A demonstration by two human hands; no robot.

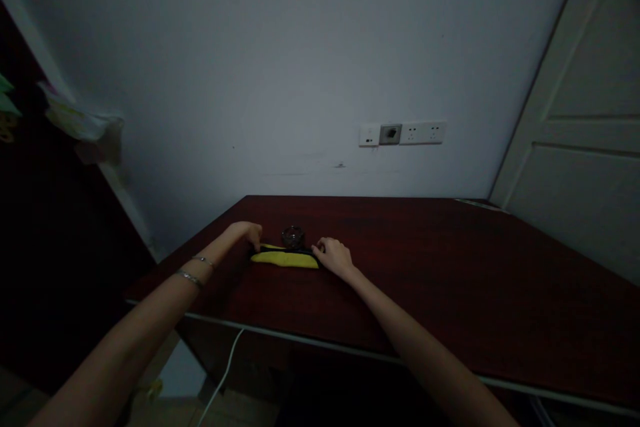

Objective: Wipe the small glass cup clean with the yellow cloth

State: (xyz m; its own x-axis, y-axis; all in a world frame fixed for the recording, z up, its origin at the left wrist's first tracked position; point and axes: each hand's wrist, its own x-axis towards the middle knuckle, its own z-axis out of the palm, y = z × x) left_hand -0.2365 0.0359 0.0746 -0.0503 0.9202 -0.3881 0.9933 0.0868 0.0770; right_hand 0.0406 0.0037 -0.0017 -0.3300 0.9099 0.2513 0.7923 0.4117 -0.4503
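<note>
A yellow cloth with a black edge [284, 259] lies folded in a narrow strip on the dark red desk [440, 280]. At its left end my left hand [249, 232] is closed, fingers pointing down onto the black edge. My right hand [334, 255] pinches the opposite end between thumb and fingers. Just behind the cloth, between both hands, stands a small round dark glass dish [293, 237]; its lower part is partly covered by the cloth. The low light hides the finest detail at the fingertips.
Wall sockets [403, 134] sit above the desk's far edge. A white door [580, 113] stands at the right. Below the front edge hangs a white cable [227, 367]. Plastic bags [85, 121] hang at the left.
</note>
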